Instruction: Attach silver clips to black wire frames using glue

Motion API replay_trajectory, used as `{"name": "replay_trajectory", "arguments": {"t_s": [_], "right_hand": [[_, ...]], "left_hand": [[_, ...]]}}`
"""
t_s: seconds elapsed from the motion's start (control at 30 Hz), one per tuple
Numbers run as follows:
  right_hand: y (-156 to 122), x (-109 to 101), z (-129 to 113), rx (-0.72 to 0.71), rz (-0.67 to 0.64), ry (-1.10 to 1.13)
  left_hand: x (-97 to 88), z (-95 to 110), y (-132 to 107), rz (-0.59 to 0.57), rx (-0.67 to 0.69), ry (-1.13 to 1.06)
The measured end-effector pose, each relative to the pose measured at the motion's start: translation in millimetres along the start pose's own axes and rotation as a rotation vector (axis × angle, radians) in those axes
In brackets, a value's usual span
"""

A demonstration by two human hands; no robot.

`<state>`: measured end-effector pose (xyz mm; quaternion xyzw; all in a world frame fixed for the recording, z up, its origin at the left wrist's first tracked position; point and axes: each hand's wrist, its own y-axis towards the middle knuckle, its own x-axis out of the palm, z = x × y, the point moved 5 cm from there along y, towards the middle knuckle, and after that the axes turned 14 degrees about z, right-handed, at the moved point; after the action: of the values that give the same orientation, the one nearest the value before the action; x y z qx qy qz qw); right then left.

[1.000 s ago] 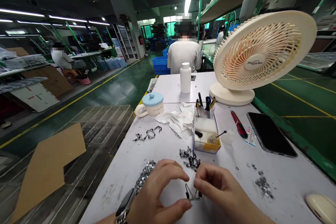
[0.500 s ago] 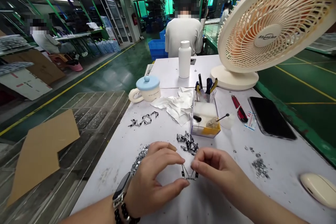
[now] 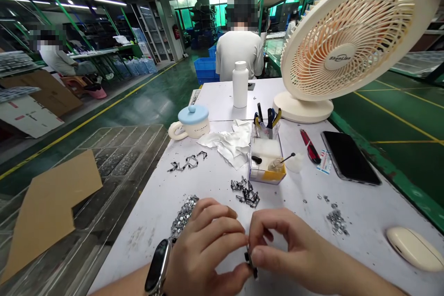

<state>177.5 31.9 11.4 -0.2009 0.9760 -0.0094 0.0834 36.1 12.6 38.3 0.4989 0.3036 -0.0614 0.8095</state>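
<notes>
Half a second ago the small black-and-silver part (image 3: 248,257) stood open between my hands, its thin legs splayed in a wide V and my left fingertips spread around it; now I see it nearly edge-on as one narrow dark strip, and my left hand (image 3: 211,252) has closed in until its fingertips almost meet those of my right hand (image 3: 284,249). My right thumb and forefinger are pinching the part; my left forefinger and thumb curve up to it, but I cannot tell whether they press on it or only touch. Taking the clear plastic box (image 3: 267,176) as my mark, the part is on my side of it, beyond a loose heap of similar black-and-silver pieces (image 3: 245,192), wiry and angular. Its long axis runs mostly toward me, slanting a little rightward at the near end, with the far end up by my forefingers. Left of the box lie crumpled, soft white tissue (image 3: 231,143) and a smooth cream mug (image 3: 196,127) with a rounded blue lid; nearer me on that side, shiny little metal bits (image 3: 183,216) are heaped beside my left hand. Right of the box, a glossy black phone (image 3: 350,157) lies flat.
</notes>
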Motion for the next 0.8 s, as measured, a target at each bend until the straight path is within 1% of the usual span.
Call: {"name": "replay_trajectory", "arguments": {"t_s": [0.03, 0.07, 0.1, 0.13, 0.17, 0.2, 0.23, 0.3, 0.33, 0.4, 0.47, 0.57, 0.67, 0.8], "right_hand": [[1.1, -6.0, -0.5, -0.066, 0.046, -0.133], [2.8, -12.6, -0.4, -0.146, 0.111, -0.268], [4.6, -18.3, 0.3, -0.236, 0.183, -0.407], [6.3, -21.6, 2.0, -0.328, 0.238, -0.538], [8.2, -22.0, 5.2, -0.409, 0.267, -0.651], [10.6, -19.1, 9.9, -0.467, 0.256, -0.742], [13.7, -14.1, 15.9, -0.497, 0.217, -0.806], [20.9, -1.5, 27.6, -0.493, 0.125, -0.871], [24.6, 4.0, 31.5, -0.48, 0.105, -0.885], [30.0, 12.1, 34.4, -0.47, 0.11, -0.897], [30.2, 15.9, 33.4, -0.472, 0.14, -0.903], [16.3, 14.9, 32.1, -0.465, 0.174, -0.905], [-9.6, 6.0, 35.3, -0.429, 0.196, -0.892], [-42.0, -16.6, 42.2, -0.333, 0.251, -0.872]], "left_hand": [[0.0, -6.4, -0.7, -0.019, 0.0, 0.087], [-0.5, -17.4, -1.5, -0.044, -0.033, 0.191], [-2.2, -32.5, -2.4, -0.067, -0.096, 0.307], [-5.4, -52.1, -4.2, -0.095, -0.217, 0.44], [-9.4, -69.9, -5.4, -0.102, -0.301, 0.515], [-13.3, -86.3, -6.1, -0.106, -0.361, 0.565], [-17.4, -101.3, -6.7, -0.106, -0.416, 0.613], [-24.7, -125.1, -7.4, -0.103, -0.51, 0.682], [-27.4, -133.5, -7.7, -0.106, -0.549, 0.703], [-31.4, -144.2, -8.7, -0.119, -0.614, 0.728], [-34.9, -149.9, -10.0, -0.133, -0.668, 0.742], [-41.3, -156.8, -12.4, -0.148, -0.742, 0.753], [-48.3, -165.5, -15.0, -0.158, -0.808, 0.747], [-54.2, -174.2, -17.9, -0.153, -0.867, 0.721]]}}
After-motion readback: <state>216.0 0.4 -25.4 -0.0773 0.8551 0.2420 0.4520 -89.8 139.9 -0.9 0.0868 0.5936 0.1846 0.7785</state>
